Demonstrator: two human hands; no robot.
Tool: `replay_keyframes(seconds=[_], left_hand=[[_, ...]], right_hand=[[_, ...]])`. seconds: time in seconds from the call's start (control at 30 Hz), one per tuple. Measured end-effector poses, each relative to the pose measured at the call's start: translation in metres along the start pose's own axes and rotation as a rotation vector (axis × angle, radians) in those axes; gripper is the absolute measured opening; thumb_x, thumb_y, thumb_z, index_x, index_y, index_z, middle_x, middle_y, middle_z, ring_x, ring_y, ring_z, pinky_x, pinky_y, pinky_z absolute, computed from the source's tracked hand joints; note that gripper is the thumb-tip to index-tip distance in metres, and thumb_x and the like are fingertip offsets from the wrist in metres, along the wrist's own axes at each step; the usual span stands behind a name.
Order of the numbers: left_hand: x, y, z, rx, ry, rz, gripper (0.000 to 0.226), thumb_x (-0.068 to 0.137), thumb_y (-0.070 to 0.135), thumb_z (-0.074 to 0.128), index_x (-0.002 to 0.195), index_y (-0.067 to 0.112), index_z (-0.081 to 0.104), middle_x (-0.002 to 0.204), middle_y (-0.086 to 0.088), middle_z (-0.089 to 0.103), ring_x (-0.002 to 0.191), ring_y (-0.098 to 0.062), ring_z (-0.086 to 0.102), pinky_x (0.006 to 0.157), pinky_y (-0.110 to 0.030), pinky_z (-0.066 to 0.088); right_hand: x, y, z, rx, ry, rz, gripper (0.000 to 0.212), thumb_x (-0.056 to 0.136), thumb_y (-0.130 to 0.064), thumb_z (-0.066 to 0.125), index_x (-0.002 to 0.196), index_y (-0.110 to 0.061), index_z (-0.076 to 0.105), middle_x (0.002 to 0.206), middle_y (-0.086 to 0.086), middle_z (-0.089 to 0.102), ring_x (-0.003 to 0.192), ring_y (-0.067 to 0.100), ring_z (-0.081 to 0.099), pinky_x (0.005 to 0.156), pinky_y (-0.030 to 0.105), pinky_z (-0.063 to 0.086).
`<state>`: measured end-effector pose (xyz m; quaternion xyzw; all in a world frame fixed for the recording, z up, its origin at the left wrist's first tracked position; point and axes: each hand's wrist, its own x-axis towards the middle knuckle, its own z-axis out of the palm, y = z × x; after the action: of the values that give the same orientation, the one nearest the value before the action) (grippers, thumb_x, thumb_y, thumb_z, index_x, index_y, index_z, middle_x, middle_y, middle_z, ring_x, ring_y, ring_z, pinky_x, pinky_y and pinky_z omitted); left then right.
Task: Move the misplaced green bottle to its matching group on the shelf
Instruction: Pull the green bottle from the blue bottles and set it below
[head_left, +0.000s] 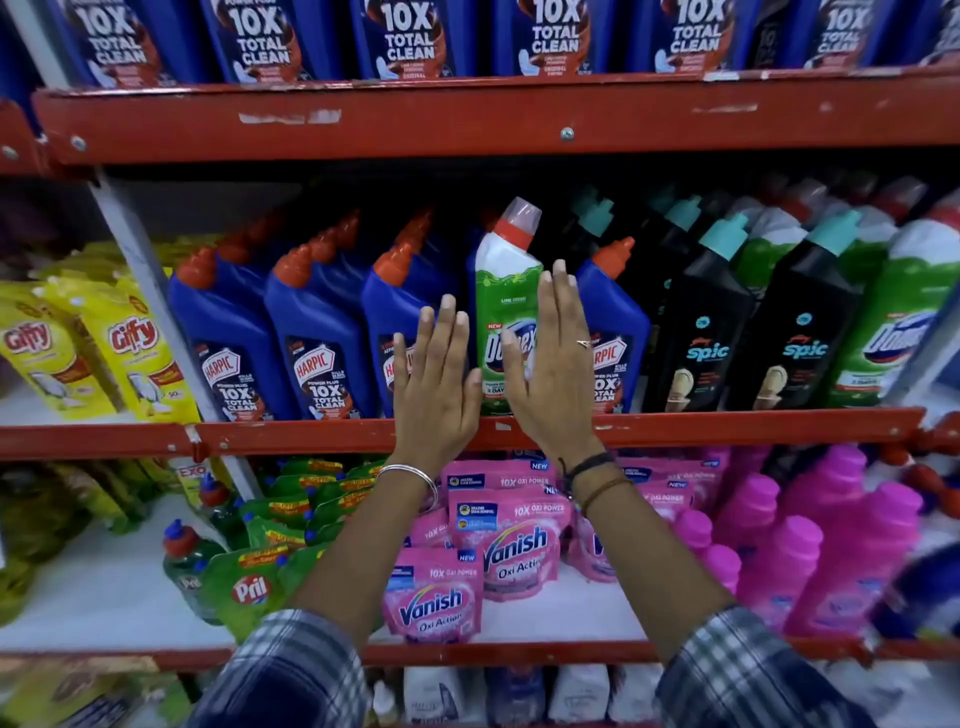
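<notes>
Both hands are raised flat with fingers stretched and empty: the left hand (435, 382) and the right hand (553, 364) stand a little apart, flanking the lower half of the green bottle (506, 306) without clamping it; whether a palm already touches its side I cannot tell. The bottle stands upright on the middle shelf (322, 434), wedged among the blue bottles (317, 332) that run off toward 9 o'clock, with one more blue one just beside it at 3 o'clock. Its matching group (893, 322), green with the same white shoulders, sits far off at 3 o'clock past the black bottles (706, 338). So the task looks barely begun: the grasp, lift and carry all remain. Toward 6 o'clock the lower shelf holds pink pouches (511, 540), with pink bottles (831, 545) at 4 o'clock.
</notes>
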<state>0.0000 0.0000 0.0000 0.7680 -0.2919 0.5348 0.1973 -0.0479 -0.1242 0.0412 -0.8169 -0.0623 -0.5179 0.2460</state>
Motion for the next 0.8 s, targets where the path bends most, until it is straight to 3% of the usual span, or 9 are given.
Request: replay_keyframes(seconds=[0.2,0.37,0.57,0.8], left_hand=[[-0.013,-0.025,0.027,0.163,0.003,-0.097,0.059,0.1,0.034,0.022,0.151,0.02,-0.005,0.158,0.007,-0.015,0.146,-0.013,-0.009,0.116,-0.045,-0.009],[-0.027,-0.033,0.041,0.246,0.04,-0.043,0.057,0.101,0.036,0.019,0.151,0.016,-0.001,0.158,0.004,-0.012,0.146,-0.013,-0.007,0.117,-0.044,-0.009],[-0.029,-0.037,0.044,0.217,0.069,-0.045,0.061,0.099,0.034,0.024,0.151,0.011,0.0,0.159,-0.001,-0.01,0.147,-0.017,-0.004,0.118,-0.044,-0.001],[-0.032,-0.039,0.044,0.231,0.033,-0.032,0.07,0.094,0.033,0.032,0.15,0.01,-0.002,0.159,-0.003,-0.011,0.146,-0.017,-0.005,0.118,-0.042,-0.001]], right_hand=[[0.02,-0.01,0.028,-0.071,-0.019,0.173,0.09,0.087,-0.05,0.057,0.148,-0.003,0.011,0.151,0.022,0.03,0.129,0.037,0.042,0.099,0.046,0.047],[0.029,-0.007,0.034,-0.095,0.031,0.259,0.098,0.08,-0.056,0.065,0.146,0.0,0.017,0.137,0.023,0.046,0.118,0.037,0.052,0.092,0.045,0.048],[0.027,-0.01,0.027,0.017,0.095,0.306,0.094,0.073,-0.051,0.075,0.143,-0.007,0.03,0.137,0.014,0.049,0.123,0.03,0.051,0.093,0.041,0.048],[0.021,-0.027,-0.008,0.102,0.285,0.291,0.092,0.066,-0.051,0.08,0.137,-0.009,0.04,0.134,0.008,0.055,0.117,0.023,0.055,0.088,0.02,0.04]])
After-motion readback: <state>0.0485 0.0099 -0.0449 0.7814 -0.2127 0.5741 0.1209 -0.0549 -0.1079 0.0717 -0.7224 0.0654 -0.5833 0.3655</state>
